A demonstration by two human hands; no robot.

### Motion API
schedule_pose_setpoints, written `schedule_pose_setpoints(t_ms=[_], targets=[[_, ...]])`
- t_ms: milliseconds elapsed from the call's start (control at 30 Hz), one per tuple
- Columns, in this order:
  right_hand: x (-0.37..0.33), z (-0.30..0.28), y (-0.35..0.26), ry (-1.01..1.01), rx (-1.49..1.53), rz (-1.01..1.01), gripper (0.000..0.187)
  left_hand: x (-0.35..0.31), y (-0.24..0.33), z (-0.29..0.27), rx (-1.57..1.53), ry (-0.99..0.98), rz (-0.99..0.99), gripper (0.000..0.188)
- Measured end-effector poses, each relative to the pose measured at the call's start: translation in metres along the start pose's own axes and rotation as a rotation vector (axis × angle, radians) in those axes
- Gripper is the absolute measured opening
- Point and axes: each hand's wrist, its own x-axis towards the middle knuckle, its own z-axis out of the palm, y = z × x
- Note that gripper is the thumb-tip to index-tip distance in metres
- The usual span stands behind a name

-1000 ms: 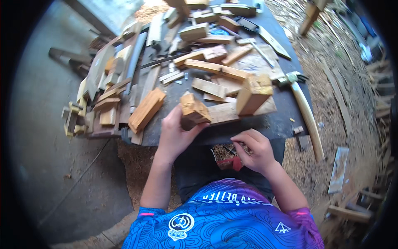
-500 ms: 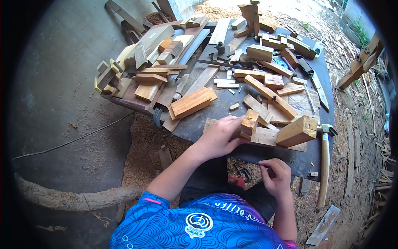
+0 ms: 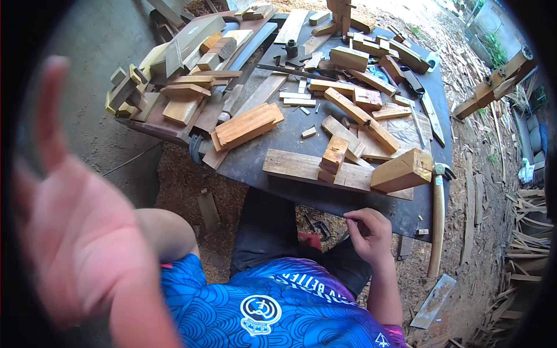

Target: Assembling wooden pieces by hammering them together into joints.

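Note:
My left hand (image 3: 87,232) is raised close to the camera at the far left, palm showing and blurred by motion. Its fingers are apart and nothing is in it. My right hand (image 3: 372,235) hangs just off the table's near edge, its thumb and fingertips drawn together in a pinch; whatever they hold, if anything, is too small to make out. Beyond it a wooden plank (image 3: 290,165) lies along the near edge. A small wooden block (image 3: 333,155) stands upright at the plank's middle, and a thicker block (image 3: 400,173) rises at its right end.
Wood pieces and tools cover the dark table (image 3: 243,168). A hammer (image 3: 437,223) hangs over the right edge, near a handsaw-like blade (image 3: 432,119). Stacked boards (image 3: 246,129) sit at the left. A black clamp (image 3: 319,229) lies below, among shavings.
My left hand has left the small upright block and swung up and left toward the camera, its fingers now spread. My right hand keeps its pinch; the whole view has shifted slightly.

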Motion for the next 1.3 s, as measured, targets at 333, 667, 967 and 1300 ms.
schedule_pose_setpoints(t_ms=[333,667,967,1300], targets=[[-0.013,-0.144,-0.133,0.648,0.019,-0.764,0.031,0.001,-0.019,0.067,-0.278,0.042,0.021,0.061],[-0.078,-0.154,-0.146,0.75,-0.17,-0.611,0.031,0.025,-0.003,0.09,-0.464,0.045,0.093,0.057],[-0.082,-0.161,-0.141,0.705,-0.14,-0.557,0.032,0.03,0.015,0.065,-0.416,-0.018,0.054,0.053],[-0.008,-0.204,-0.124,0.918,-0.313,-1.042,0.032,0.112,-0.029,0.067,-0.123,0.227,0.51,0.049]])
